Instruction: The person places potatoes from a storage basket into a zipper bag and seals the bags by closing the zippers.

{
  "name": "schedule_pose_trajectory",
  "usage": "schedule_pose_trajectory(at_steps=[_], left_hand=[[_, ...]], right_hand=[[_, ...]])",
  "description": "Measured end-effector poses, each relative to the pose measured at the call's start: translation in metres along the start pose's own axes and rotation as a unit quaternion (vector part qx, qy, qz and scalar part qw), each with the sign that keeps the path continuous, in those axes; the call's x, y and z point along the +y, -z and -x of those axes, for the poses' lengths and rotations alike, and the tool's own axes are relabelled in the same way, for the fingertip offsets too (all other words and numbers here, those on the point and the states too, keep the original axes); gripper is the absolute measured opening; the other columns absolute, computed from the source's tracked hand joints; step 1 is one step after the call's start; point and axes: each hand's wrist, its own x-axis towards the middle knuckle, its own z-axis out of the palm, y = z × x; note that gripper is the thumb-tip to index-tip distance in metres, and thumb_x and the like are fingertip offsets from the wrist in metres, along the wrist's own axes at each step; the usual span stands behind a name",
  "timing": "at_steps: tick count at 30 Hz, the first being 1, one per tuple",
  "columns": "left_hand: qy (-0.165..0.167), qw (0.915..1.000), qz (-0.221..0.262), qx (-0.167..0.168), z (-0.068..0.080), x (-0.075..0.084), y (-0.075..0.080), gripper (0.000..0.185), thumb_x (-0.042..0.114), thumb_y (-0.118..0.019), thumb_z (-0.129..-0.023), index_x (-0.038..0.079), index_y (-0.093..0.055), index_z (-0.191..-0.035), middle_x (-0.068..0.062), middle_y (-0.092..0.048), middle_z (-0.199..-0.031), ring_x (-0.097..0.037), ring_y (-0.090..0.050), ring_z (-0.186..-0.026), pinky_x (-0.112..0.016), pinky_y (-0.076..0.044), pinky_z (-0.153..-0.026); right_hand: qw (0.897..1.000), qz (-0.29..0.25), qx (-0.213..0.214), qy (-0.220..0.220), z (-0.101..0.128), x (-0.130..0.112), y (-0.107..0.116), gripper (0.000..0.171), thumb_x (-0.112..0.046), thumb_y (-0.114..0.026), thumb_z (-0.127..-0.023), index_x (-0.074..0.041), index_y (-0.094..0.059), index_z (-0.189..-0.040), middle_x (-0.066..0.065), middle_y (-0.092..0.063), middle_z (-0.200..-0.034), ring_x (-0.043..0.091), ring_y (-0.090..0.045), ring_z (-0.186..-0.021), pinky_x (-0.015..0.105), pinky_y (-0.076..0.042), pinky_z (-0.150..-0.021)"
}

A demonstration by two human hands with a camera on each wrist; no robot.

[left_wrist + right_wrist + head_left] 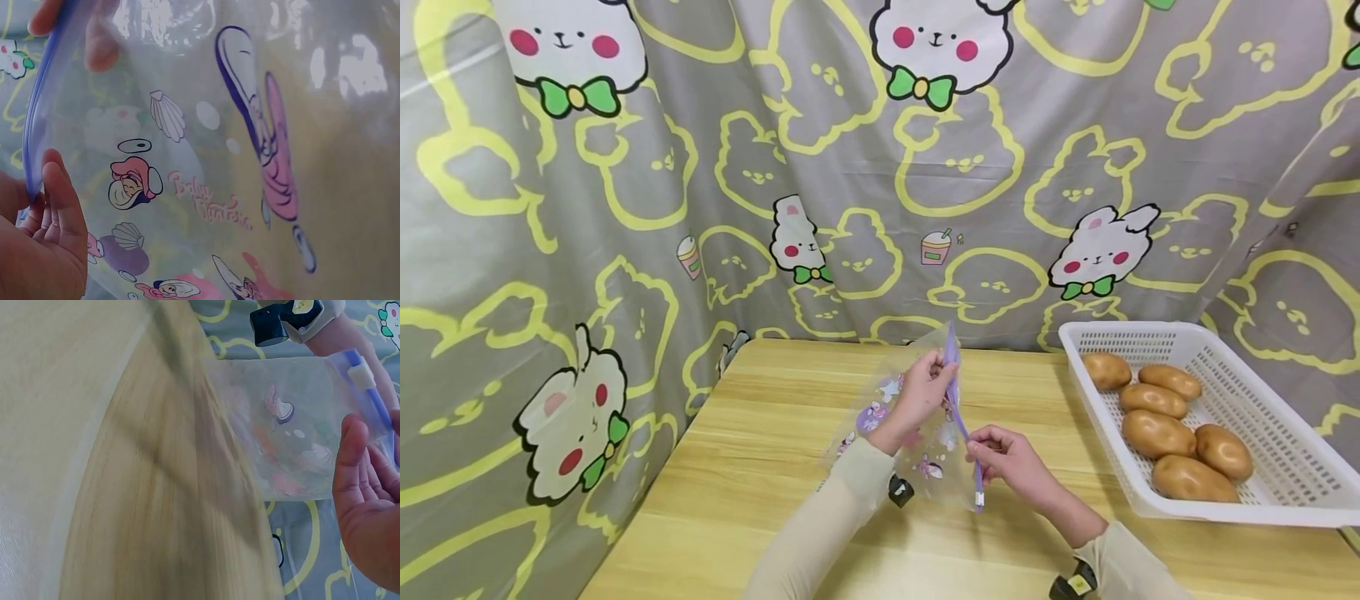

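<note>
A clear zipper bag with printed shells and cartoon figures stands tilted above the table, its purple zip edge facing right. My left hand pinches that edge near its upper end. Lower down, the right hand pinches the same edge between thumb and fingers. The white slider sits at the bottom end of the zip, just below the right hand; the right wrist view shows the slider too. Pink lettering and shell prints show on the bag in the left wrist view. No contents are visible inside it.
To the right stands a white perforated plastic basket holding several brown potatoes. The wooden table reaches back to a grey patterned curtain. Black wrist cameras are strapped on both wrists.
</note>
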Motion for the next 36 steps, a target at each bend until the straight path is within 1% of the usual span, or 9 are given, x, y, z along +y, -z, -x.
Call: schedule_pose_trajectory(at_steps=[5, 11, 18, 21, 25, 29, 32, 34, 36], left_hand=[[0.008, 0.9999, 0.014, 0.003, -0.002, 0.0, -0.002, 0.016, 0.016, -0.049, -0.1, 0.002, -0.054, -0.093, -0.001, -0.052, -0.066, -0.015, -0.05, -0.047, -0.044, -0.054, -0.05], [0.021, 0.9996, 0.019, 0.002, -0.002, -0.001, -0.003, 0.016, 0.017, -0.048, -0.1, 0.003, -0.056, -0.098, -0.001, -0.053, -0.066, -0.013, -0.051, -0.047, -0.041, -0.055, -0.05], [0.025, 0.9995, 0.018, -0.008, -0.002, 0.0, -0.001, 0.014, 0.018, -0.053, -0.098, 0.005, -0.056, -0.093, 0.0, -0.055, -0.068, -0.012, -0.052, -0.051, -0.044, -0.055, -0.053], [0.024, 0.9995, 0.019, -0.009, -0.002, 0.0, 0.0, 0.014, 0.018, -0.055, -0.097, 0.005, -0.056, -0.092, 0.001, -0.054, -0.068, -0.01, -0.051, -0.05, -0.041, -0.054, -0.051], [0.027, 0.999, 0.035, -0.006, -0.002, 0.002, 0.0, 0.014, 0.017, -0.054, -0.098, 0.004, -0.056, -0.093, 0.0, -0.053, -0.069, -0.01, -0.049, -0.05, -0.033, -0.052, -0.047], [0.031, 0.9988, 0.037, -0.009, -0.002, 0.004, 0.001, 0.011, 0.013, -0.054, -0.097, 0.002, -0.056, -0.099, -0.002, -0.055, -0.073, -0.011, -0.049, -0.051, -0.036, -0.054, -0.049], [0.035, 0.9988, 0.027, -0.02, 0.007, 0.021, 0.004, 0.013, 0.007, -0.054, -0.096, -0.001, -0.056, -0.106, -0.008, -0.058, -0.08, -0.014, -0.05, -0.053, -0.048, -0.055, -0.058], [0.033, 0.9989, 0.013, -0.03, 0.013, 0.032, 0.007, 0.017, 0.004, -0.054, -0.095, -0.002, -0.056, -0.111, -0.013, -0.059, -0.084, -0.015, -0.051, -0.054, -0.041, -0.056, -0.055], [0.026, 0.9989, 0.003, -0.038, 0.017, 0.042, 0.01, 0.021, 0.002, -0.053, -0.095, -0.005, -0.055, -0.114, -0.019, -0.06, -0.089, -0.017, -0.052, -0.057, -0.038, -0.055, -0.055]], right_hand=[[1.0, -0.03, -0.001, -0.007, 0.0, 0.0, 0.001, 0.039, -0.014, -0.054, -0.097, 0.022, -0.046, -0.11, 0.007, -0.061, -0.084, 0.009, -0.056, -0.06, 0.022, -0.052, -0.053], [0.999, -0.047, -0.008, -0.008, 0.0, 0.0, 0.001, 0.039, -0.015, -0.053, -0.098, 0.022, -0.045, -0.109, 0.007, -0.062, -0.084, 0.009, -0.056, -0.06, 0.021, -0.051, -0.053], [0.999, -0.043, -0.012, 0.009, 0.001, 0.0, 0.001, 0.037, -0.01, -0.051, -0.098, 0.025, -0.044, -0.108, 0.009, -0.065, -0.083, 0.01, -0.057, -0.061, 0.022, -0.052, -0.053], [0.999, -0.031, -0.003, 0.013, 0.001, 0.0, 0.001, 0.033, -0.007, -0.05, -0.097, 0.024, -0.046, -0.107, 0.013, -0.066, -0.084, 0.01, -0.058, -0.061, 0.023, -0.052, -0.053], [0.999, -0.02, 0.029, 0.005, 0.002, -0.002, 0.0, 0.027, -0.002, -0.049, -0.095, 0.023, -0.048, -0.105, 0.018, -0.066, -0.084, 0.01, -0.057, -0.059, 0.024, -0.052, -0.051], [0.998, -0.02, 0.057, -0.007, 0.002, -0.002, 0.0, 0.024, 0.0, -0.048, -0.095, 0.022, -0.05, -0.105, 0.021, -0.065, -0.084, 0.01, -0.057, -0.057, 0.024, -0.052, -0.05], [0.998, -0.024, 0.062, -0.016, 0.001, -0.001, 0.0, 0.024, 0.001, -0.048, -0.094, 0.022, -0.049, -0.106, 0.022, -0.066, -0.085, 0.01, -0.056, -0.056, 0.023, -0.051, -0.049], [0.997, -0.028, 0.065, -0.021, 0.001, 0.0, 0.0, 0.025, 0.001, -0.049, -0.093, 0.023, -0.049, -0.106, 0.021, -0.066, -0.084, 0.01, -0.056, -0.055, 0.023, -0.051, -0.049], [0.997, -0.031, 0.067, -0.024, 0.001, -0.001, 0.0, 0.025, 0.001, -0.049, -0.093, 0.023, -0.049, -0.106, 0.018, -0.067, -0.082, 0.01, -0.055, -0.055, 0.023, -0.051, -0.049]])
